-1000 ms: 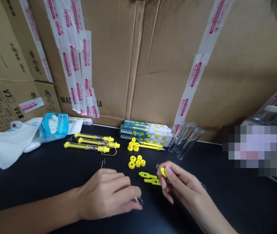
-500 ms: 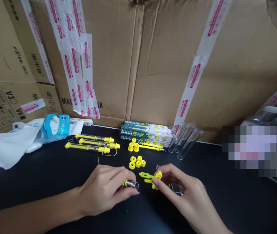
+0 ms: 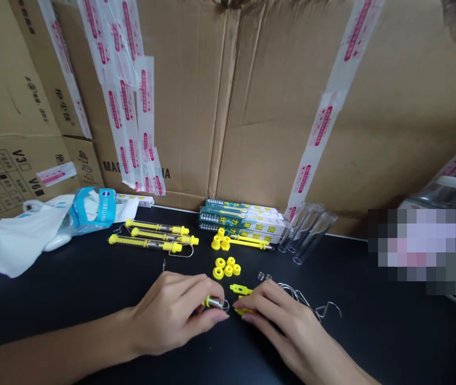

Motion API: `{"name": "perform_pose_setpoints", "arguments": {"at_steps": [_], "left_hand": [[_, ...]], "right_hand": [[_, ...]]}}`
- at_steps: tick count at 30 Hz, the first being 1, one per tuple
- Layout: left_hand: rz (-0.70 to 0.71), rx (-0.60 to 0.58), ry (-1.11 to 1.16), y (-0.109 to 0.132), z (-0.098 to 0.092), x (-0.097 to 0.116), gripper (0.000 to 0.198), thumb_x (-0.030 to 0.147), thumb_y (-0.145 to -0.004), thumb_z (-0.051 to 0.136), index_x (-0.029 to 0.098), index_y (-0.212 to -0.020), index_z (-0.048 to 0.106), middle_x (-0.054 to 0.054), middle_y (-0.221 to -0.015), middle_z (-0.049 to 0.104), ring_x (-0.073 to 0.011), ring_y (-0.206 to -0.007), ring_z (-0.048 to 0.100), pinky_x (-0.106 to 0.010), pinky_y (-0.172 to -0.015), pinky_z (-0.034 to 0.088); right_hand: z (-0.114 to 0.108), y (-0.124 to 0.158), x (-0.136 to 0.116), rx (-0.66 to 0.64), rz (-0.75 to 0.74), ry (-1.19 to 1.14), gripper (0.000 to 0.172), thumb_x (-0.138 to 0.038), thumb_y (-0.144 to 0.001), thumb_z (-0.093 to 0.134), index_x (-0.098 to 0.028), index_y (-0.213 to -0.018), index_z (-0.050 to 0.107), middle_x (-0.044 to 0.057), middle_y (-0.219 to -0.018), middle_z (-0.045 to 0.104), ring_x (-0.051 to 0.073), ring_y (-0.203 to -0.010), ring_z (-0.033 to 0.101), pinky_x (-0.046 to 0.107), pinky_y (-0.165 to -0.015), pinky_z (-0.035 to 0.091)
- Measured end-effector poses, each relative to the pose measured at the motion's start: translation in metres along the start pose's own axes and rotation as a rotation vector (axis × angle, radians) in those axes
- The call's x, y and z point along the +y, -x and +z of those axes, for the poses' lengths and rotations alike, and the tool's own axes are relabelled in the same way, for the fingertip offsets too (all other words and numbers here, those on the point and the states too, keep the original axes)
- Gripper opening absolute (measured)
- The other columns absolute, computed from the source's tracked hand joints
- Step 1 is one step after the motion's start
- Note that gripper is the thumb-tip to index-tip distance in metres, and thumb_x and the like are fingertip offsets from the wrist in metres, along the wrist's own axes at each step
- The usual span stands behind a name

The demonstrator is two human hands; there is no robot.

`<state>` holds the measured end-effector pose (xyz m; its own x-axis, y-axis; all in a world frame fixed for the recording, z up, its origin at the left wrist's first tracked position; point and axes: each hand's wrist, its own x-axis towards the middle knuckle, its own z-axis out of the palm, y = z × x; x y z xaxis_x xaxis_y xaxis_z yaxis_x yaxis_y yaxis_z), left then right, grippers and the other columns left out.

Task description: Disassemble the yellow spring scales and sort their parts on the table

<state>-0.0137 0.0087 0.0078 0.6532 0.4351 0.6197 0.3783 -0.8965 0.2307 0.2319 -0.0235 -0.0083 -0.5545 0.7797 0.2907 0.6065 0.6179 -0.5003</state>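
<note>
My left hand (image 3: 182, 307) is closed around what looks like a spring scale, mostly hidden in my fist. Its yellow and silver end (image 3: 214, 302) with a wire ring pokes out past the thumb, and a thin metal hook (image 3: 164, 265) shows behind the knuckles. Low over the table, my right hand (image 3: 279, 315) has its thumb and fingers on a yellow plastic part (image 3: 244, 310), partly covered by the fingertips. A flat yellow slotted piece (image 3: 239, 289) lies just beyond them. Bent wire hooks (image 3: 303, 299) rest behind the right hand, near small clear pieces (image 3: 260, 276).
Three yellow spring scales (image 3: 159, 235) lie at the left beside a plastic bag (image 3: 15, 235). Several yellow caps (image 3: 228, 267) sit mid-table, with yellow rods (image 3: 249, 243) behind. Printed boxes (image 3: 241, 222) and clear tubes (image 3: 308, 232) stand before the cardboard wall (image 3: 183, 107).
My right hand has lowered and turned palm down over the yellow parts it held up, uncovering the wire hooks behind it. My left hand keeps its grip in place.
</note>
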Motion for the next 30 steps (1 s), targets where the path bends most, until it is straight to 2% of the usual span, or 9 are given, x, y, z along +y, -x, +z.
{"name": "perform_pose_setpoints", "arguments": {"at_steps": [3,7,10,13,17,21,26,30], "left_hand": [[0.041,-0.032,-0.001,0.000,-0.001,0.001,0.017,0.032,-0.100,0.048,0.018,-0.094,0.056,0.001,-0.075,0.067,-0.0120,-0.056,0.061,-0.025,-0.054,0.042],[0.054,-0.029,0.007,-0.001,-0.003,0.001,0.019,0.032,-0.100,0.047,0.018,-0.093,0.056,0.001,-0.073,0.067,-0.0121,-0.055,0.061,-0.025,-0.053,0.042],[0.049,-0.008,0.010,-0.002,-0.002,0.002,0.020,0.033,-0.100,0.046,0.018,-0.091,0.056,0.001,-0.073,0.067,-0.0116,-0.053,0.060,-0.025,-0.052,0.042],[0.063,0.009,0.007,-0.002,-0.002,0.002,0.023,0.034,-0.101,0.044,0.018,-0.091,0.056,0.001,-0.072,0.066,-0.0114,-0.053,0.059,-0.025,-0.051,0.041],[0.095,0.013,0.005,-0.002,-0.001,0.002,0.026,0.034,-0.102,0.041,0.018,-0.090,0.057,0.001,-0.072,0.067,-0.0112,-0.052,0.058,-0.025,-0.051,0.042],[0.105,0.026,0.011,-0.003,-0.001,0.003,0.027,0.034,-0.103,0.041,0.017,-0.090,0.057,0.001,-0.071,0.066,-0.0109,-0.052,0.058,-0.025,-0.050,0.042],[0.115,0.036,0.033,-0.002,-0.002,0.004,0.025,0.033,-0.102,0.042,0.017,-0.090,0.058,0.001,-0.071,0.067,-0.0105,-0.053,0.059,-0.024,-0.050,0.042],[0.092,0.020,0.045,-0.002,-0.001,0.004,0.021,0.032,-0.100,0.046,0.018,-0.090,0.058,0.001,-0.070,0.067,-0.0107,-0.053,0.059,-0.024,-0.051,0.042]], "right_hand": [[0.002,-0.001,0.002,0.038,0.029,0.038,0.024,-0.020,-0.098,0.053,-0.031,-0.118,0.058,0.003,-0.104,0.055,0.019,-0.093,0.061,0.035,-0.080,0.054],[-0.006,-0.003,0.003,0.086,0.029,0.104,0.029,-0.021,-0.090,0.066,-0.026,-0.117,0.058,0.006,-0.106,0.053,0.023,-0.098,0.059,0.039,-0.082,0.055],[-0.012,-0.002,0.006,0.086,0.030,0.162,0.039,-0.025,-0.083,0.074,-0.024,-0.118,0.058,0.008,-0.110,0.053,0.025,-0.101,0.058,0.042,-0.084,0.056],[-0.011,-0.002,0.012,0.113,0.032,0.223,0.047,-0.033,-0.085,0.072,-0.023,-0.128,0.056,0.010,-0.114,0.054,0.026,-0.103,0.057,0.045,-0.088,0.055],[-0.006,-0.002,0.017,0.101,0.037,0.249,0.037,-0.037,-0.091,0.064,-0.023,-0.125,0.060,0.009,-0.111,0.056,0.026,-0.101,0.057,0.045,-0.086,0.056],[-0.002,-0.003,0.016,0.064,0.054,0.191,0.028,-0.033,-0.096,0.057,-0.025,-0.122,0.061,0.007,-0.106,0.057,0.023,-0.097,0.059,0.041,-0.084,0.057],[0.001,-0.004,0.015,0.074,0.071,0.129,0.030,-0.031,-0.096,0.057,-0.025,-0.125,0.057,0.007,-0.106,0.059,0.023,-0.100,0.061,0.041,-0.087,0.056],[-0.005,-0.005,0.011,0.125,0.050,0.113,0.032,-0.035,-0.093,0.062,-0.024,-0.123,0.059,0.007,-0.106,0.061,0.023,-0.096,0.065,0.038,-0.083,0.058]]}}
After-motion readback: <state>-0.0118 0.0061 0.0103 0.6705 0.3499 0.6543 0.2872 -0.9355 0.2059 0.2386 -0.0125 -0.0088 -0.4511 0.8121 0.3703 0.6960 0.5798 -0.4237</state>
